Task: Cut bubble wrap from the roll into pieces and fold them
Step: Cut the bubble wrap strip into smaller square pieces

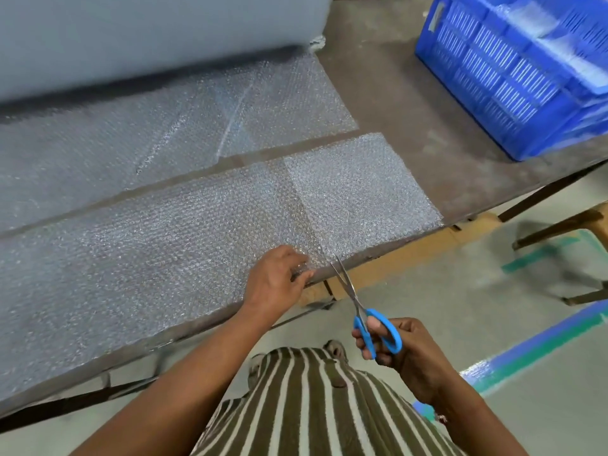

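1. Close to the table's near edge (378, 255), the left hand (276, 281) pinches the rim of the long strip of bubble wrap (148, 232), fingers curled onto it. Judged purpose: to keep the sheet taut and still where the cut begins.
2. Right hand (398, 347) grips the blue-handled scissors (365, 317), fingers through the loops. Blades stand slightly apart, tips at the sheet's edge just beside the left fingers, aimed along a faint crease across the strip.
3. That crease likely marks the piece length; the part to its right (362, 189) looks denser, possibly doubled over, though blur makes this uncertain.
4. Roll (131, 31) lies at the back of the table, its unrolled sheet (164, 126) spread toward the person, separated from the strip by a narrow gap of bare table.
5. Blue crate (493, 77) sits at the far right, within reach, apparently holding finished pieces.
6. Hands are near each other, not touching.
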The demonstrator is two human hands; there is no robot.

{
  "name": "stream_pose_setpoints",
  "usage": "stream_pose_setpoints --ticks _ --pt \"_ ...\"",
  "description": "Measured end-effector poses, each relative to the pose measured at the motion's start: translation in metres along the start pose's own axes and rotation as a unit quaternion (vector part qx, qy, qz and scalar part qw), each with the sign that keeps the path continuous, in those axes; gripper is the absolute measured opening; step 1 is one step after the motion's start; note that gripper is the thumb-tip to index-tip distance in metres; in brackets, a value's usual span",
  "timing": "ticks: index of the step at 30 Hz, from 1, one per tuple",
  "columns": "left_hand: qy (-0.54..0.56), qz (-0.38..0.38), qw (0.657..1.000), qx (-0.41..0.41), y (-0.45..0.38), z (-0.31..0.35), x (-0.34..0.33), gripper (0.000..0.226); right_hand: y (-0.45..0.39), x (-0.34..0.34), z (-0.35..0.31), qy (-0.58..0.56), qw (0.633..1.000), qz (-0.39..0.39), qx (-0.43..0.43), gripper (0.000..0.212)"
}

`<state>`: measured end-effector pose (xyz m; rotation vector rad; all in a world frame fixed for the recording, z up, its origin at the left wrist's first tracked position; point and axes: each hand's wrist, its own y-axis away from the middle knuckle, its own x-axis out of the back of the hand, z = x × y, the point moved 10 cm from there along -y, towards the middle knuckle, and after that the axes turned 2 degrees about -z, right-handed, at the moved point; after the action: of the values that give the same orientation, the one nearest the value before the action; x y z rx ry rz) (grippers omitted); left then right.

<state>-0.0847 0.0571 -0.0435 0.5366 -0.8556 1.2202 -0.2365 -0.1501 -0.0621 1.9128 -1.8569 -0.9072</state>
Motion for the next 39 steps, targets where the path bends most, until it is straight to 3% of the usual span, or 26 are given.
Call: stream_pose_setpoints --ticks 8,17,30,34,39 --pt "-0.021 0.007 1.000 0.001 -0.001 -0.001 -0.002 0.023 -0.015 0.006 0.004 0.069 0.996 0.055 0.003 0.092" --pt "-0.082 0.027 0.991 -0.097 -0.003 0.023 0.002 0.006 -0.020 0.003 0.002 0.050 0.995 0.082 0.010 0.078" --pt "-0.036 0.053 0.997 -0.053 -0.008 0.013 0.001 0.008 -0.020 0.001 0.007 0.034 0.995 0.094 -0.006 0.062" --pt "-0.040 0.049 0.996 -0.055 -0.006 0.015 0.001 0.009 -0.025 -0.008 0.000 0.041 0.995 0.095 0.001 0.070" --pt "-0.064 0.043 0.995 -0.058 -0.003 0.016 0.001 0.036 -0.029 -0.008 0.001 0.038 0.994 0.104 0.006 0.069"
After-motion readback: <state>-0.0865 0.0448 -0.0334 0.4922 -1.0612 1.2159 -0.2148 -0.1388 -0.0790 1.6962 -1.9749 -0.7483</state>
